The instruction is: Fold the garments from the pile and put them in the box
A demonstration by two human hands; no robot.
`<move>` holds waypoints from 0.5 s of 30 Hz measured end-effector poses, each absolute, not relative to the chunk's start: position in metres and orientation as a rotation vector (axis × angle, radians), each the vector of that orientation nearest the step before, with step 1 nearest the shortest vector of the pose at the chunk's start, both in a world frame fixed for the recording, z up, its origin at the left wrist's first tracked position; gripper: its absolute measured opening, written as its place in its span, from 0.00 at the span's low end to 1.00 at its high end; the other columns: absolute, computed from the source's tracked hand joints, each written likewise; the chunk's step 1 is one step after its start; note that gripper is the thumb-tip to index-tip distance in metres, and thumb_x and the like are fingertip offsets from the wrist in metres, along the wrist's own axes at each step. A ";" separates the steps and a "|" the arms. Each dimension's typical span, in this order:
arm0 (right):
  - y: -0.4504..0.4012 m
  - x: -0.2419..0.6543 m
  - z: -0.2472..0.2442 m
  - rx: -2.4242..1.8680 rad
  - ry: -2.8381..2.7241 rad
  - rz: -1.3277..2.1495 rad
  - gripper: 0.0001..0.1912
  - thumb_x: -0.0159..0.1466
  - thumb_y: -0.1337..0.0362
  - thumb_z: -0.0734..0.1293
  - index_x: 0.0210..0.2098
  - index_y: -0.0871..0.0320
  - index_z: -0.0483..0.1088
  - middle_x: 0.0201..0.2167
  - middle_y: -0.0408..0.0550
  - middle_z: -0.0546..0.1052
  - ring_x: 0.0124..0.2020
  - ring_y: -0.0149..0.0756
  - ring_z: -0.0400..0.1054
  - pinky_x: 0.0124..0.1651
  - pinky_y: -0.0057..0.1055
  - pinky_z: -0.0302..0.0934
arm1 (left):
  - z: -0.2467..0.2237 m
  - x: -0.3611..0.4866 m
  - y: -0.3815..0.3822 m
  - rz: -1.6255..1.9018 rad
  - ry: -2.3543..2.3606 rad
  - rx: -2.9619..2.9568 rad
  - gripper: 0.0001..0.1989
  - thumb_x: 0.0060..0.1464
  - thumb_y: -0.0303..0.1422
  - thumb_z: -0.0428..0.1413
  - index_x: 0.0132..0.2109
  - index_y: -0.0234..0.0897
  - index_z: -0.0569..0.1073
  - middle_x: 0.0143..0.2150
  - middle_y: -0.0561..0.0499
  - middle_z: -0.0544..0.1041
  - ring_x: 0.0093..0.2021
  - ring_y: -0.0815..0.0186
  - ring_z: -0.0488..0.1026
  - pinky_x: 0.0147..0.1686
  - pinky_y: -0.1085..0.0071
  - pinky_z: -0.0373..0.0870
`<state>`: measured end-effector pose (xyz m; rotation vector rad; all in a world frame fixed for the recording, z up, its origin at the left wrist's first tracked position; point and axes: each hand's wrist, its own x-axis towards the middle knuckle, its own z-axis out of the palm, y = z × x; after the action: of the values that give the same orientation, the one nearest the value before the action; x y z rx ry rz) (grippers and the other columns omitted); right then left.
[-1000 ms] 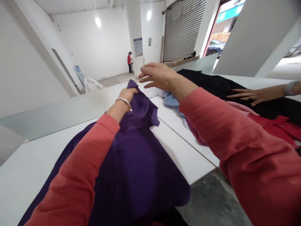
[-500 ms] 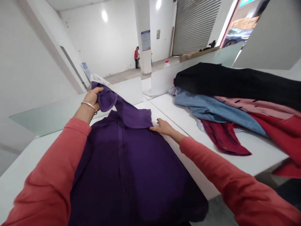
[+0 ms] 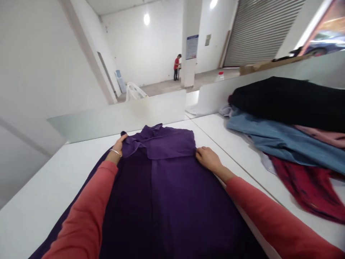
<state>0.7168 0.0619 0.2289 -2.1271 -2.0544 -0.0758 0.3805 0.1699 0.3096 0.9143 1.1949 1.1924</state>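
Note:
A dark purple button-up shirt [image 3: 183,194] lies spread over the white table in front of me, its collar at the far end. One sleeve [image 3: 172,144] is laid across the upper chest, from the right shoulder toward the left. My left hand [image 3: 118,145], with a silver bangle at the wrist, is closed on the cuff end of that sleeve at the shirt's left side. At the right edge, my right hand [image 3: 209,158] has its fingers curled onto the shirt where the sleeve folds over.
On the right of the white table [image 3: 35,194] lies a pile of clothes: black trousers [image 3: 291,102], a blue denim garment [image 3: 280,140] and a red patterned one [image 3: 304,187]. A low frosted panel [image 3: 121,117] borders the far edge. A person in red [image 3: 176,66] stands far off.
My left hand has lowered the raised sleeve end onto the shirt's left side. My right hand's spread fingers have curled onto the right edge. The view has turned left.

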 end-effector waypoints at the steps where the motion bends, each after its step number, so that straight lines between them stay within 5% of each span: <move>1: 0.062 0.718 0.227 -2.131 -2.051 -0.086 0.14 0.62 0.66 0.52 0.36 0.62 0.68 0.36 0.54 0.70 0.40 0.41 0.63 0.41 0.32 0.56 | 0.300 0.375 0.171 1.157 1.234 0.951 0.09 0.48 0.35 0.53 0.30 0.32 0.70 0.19 0.49 0.73 0.27 0.63 0.74 0.35 0.68 0.72; 5: 0.064 0.723 0.214 -2.126 -2.040 -0.151 0.15 0.61 0.66 0.52 0.37 0.63 0.68 0.36 0.54 0.71 0.39 0.41 0.63 0.42 0.32 0.56 | 0.272 0.355 0.179 1.001 1.384 1.108 0.13 0.47 0.39 0.54 0.30 0.30 0.71 0.22 0.45 0.74 0.28 0.62 0.74 0.33 0.67 0.72; 15: 0.067 0.730 0.195 -2.051 -1.962 -0.229 0.16 0.59 0.64 0.54 0.36 0.64 0.69 0.35 0.54 0.71 0.36 0.42 0.63 0.40 0.34 0.58 | 0.261 0.322 0.213 0.906 1.875 1.470 0.13 0.35 0.21 0.56 0.33 0.31 0.71 0.30 0.49 0.75 0.33 0.62 0.72 0.32 0.71 0.69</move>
<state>0.7295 0.0668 0.1949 -2.0515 -1.9616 -0.2285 0.3223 0.2134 0.2611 1.4702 1.8752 0.9060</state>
